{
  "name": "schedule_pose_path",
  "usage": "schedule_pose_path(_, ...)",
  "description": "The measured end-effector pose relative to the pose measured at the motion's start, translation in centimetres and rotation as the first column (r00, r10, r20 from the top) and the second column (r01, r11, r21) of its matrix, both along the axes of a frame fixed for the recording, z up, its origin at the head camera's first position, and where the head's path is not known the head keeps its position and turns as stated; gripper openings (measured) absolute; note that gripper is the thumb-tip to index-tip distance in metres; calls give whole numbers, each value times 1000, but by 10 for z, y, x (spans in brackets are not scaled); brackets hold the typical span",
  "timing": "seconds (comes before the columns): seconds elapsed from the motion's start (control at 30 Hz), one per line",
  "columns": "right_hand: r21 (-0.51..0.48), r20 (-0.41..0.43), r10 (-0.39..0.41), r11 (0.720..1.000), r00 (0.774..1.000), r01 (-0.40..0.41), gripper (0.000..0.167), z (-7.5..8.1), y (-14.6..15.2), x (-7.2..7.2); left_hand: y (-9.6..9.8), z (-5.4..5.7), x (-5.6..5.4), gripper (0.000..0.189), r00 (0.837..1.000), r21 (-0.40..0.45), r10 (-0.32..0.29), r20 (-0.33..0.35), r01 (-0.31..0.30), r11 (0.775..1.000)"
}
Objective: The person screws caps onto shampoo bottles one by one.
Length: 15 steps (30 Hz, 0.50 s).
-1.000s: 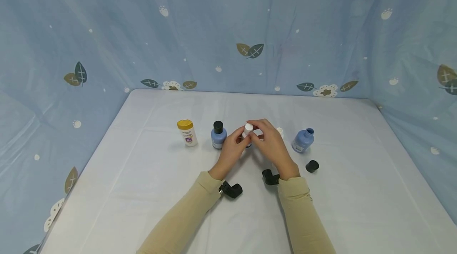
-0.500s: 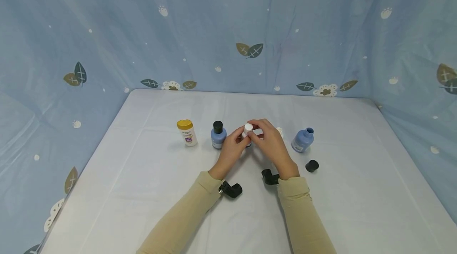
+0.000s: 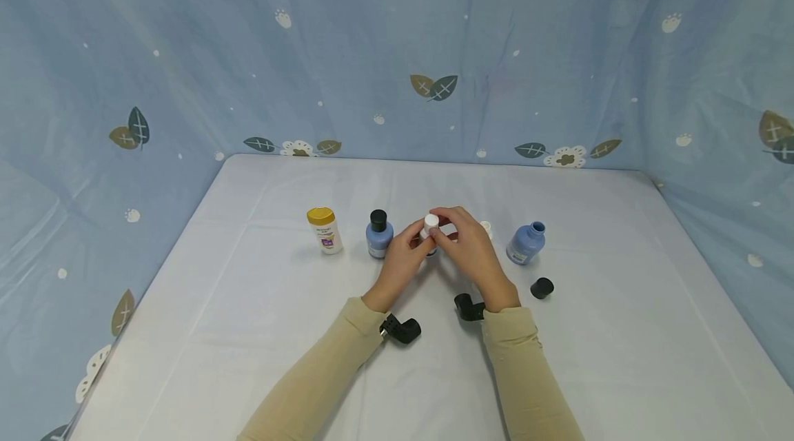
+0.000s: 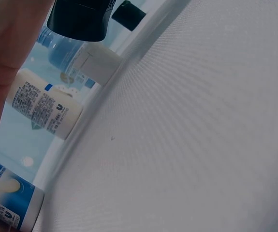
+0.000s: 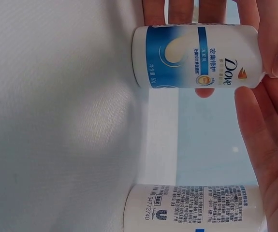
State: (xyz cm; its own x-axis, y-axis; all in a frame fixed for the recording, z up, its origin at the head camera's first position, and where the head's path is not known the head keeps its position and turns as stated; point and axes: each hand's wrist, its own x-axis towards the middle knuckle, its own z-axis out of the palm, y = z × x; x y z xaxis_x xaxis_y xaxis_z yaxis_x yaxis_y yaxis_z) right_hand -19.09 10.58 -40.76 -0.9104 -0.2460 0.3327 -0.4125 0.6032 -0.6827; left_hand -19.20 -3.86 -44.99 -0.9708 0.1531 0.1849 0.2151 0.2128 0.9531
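Observation:
In the head view my left hand (image 3: 400, 267) grips a small white-and-blue Dove shampoo bottle (image 5: 187, 58). Its fingers show behind the bottle in the right wrist view, and the base seems to rest on the table. My right hand (image 3: 474, 258) pinches the bottle's white cap (image 3: 431, 220) between thumb and fingers. Close beyond the right hand stands a second white bottle (image 4: 44, 104), mostly covered in the head view. A blue bottle with a black cap (image 3: 380, 238) is just left of my left hand.
A white bottle with a yellow lid (image 3: 325, 231) stands at the left. On the right, an uncapped blue bottle (image 3: 526, 244) has a loose black cap (image 3: 542, 288) near it. Black wrist cameras (image 3: 403, 331) stick out from both sleeves above the white table (image 3: 248, 358).

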Motion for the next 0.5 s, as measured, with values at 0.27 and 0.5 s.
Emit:
schedule_pose_path(0.27, -9, 3, -15, 1000, 1000, 15, 34, -3, 0, -1, -1, -6, -3, 36, 1000, -3, 0, 15, 0, 1000)
schedule_pose_path(0.5, -9, 6, -19, 1000, 1000, 19, 33, -2, -1, -1, -1, -9, -2, 37, 1000, 30, -14, 10, 14, 999)
